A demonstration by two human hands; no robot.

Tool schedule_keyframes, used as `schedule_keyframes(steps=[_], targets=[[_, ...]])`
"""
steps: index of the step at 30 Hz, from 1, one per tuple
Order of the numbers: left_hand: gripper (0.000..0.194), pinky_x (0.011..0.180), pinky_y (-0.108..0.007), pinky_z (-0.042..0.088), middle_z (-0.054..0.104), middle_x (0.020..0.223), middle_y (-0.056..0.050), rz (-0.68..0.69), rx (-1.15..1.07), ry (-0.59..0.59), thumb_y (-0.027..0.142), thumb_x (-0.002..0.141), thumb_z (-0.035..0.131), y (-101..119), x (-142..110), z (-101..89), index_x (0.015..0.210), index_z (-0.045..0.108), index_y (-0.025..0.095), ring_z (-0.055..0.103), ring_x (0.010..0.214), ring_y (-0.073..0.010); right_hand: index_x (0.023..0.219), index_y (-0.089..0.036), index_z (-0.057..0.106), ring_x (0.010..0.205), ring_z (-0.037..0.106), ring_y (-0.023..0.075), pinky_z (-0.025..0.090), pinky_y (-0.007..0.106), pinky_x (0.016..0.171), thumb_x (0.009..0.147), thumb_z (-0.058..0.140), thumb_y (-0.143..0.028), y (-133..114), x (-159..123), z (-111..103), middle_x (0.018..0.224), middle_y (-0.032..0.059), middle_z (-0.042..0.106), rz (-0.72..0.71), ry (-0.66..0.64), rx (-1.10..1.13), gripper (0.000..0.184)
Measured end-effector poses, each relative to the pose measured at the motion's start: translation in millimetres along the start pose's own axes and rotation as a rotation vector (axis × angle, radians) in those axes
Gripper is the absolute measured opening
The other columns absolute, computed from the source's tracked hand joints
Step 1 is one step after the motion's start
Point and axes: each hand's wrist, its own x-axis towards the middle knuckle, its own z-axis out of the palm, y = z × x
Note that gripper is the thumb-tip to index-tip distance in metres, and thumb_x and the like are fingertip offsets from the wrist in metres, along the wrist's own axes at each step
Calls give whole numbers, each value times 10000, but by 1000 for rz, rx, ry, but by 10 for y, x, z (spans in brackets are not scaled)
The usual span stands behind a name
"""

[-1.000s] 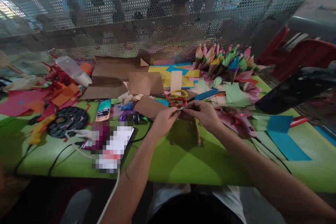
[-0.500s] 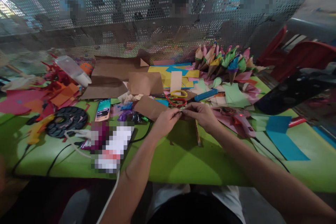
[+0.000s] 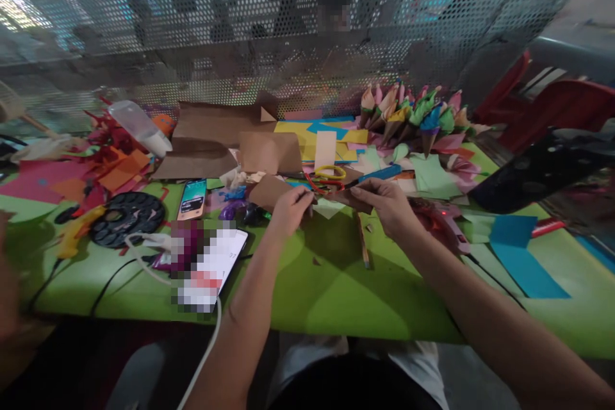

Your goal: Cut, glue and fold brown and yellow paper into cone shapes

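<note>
My left hand (image 3: 289, 210) is closed in a pinch above the green table. What lies between its fingertips is too small to make out. My right hand (image 3: 385, 205) pinches a small piece of brown paper (image 3: 353, 199) between thumb and fingers. Just beyond both hands lie a red loop (image 3: 327, 187) and a yellow loop (image 3: 330, 172), which look like scissor handles. A pale green paper scrap (image 3: 329, 208) shows between the hands. Near my right hand lies a pencil (image 3: 364, 245), and a larger brown paper piece (image 3: 265, 192) lies behind my left hand.
Paper cones (image 3: 427, 118) stand at the back right, near a dark bottle (image 3: 538, 170). A pink glue gun (image 3: 448, 225) lies right, a yellow one (image 3: 79, 230) left. Phones (image 3: 192, 199), a black round tray (image 3: 127, 220) and cables occupy the left. Brown sheets (image 3: 206, 141) lie behind.
My hands have moved apart from a fingertip-to-fingertip pinch. The brown paper piece now shows in my right hand, and the pale green scrap has come into view between them.
</note>
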Motion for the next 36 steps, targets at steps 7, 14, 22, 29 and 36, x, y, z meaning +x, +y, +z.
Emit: schedule_keyframes(steps=[7,14,22,29,36], targets=[[406,668,-262,446,672,775,-19,8,-271,-89,591,839,646,-12,-43,255,865,630,186,583,694,-139,679,-219,676,605,601,144,503,297,605,536,899,-562,36,-41,58,664,-11,678,-61,71,45,433],[326,695,-271,480,670,798,-7,-35,-424,6,462,764,752,-78,-14,307,890,674,172,597,705,-125,731,-212,703,676,603,172,488,312,644,583,866,-538,31,-103,113,710,7,700,-49,-81,-86,393],[374,714,-269,524,726,939,-50,167,-157,66,248,788,749,-125,2,207,1141,639,190,674,837,-170,774,-182,719,633,607,162,500,315,630,592,855,-472,23,-36,36,705,14,709,-24,-128,-155,369],[310,880,-361,566,758,1060,-68,293,205,28,123,797,716,-185,9,157,1094,722,212,708,967,-226,850,-196,727,788,683,204,551,353,761,680,802,-464,14,-26,12,806,31,743,-78,-163,-157,327],[231,883,-355,547,781,1042,-74,222,259,87,262,916,618,-106,-4,150,1100,734,184,718,950,-231,1078,-208,646,980,696,242,561,407,894,627,862,-355,88,-15,43,1033,62,748,-117,-176,-37,521]])
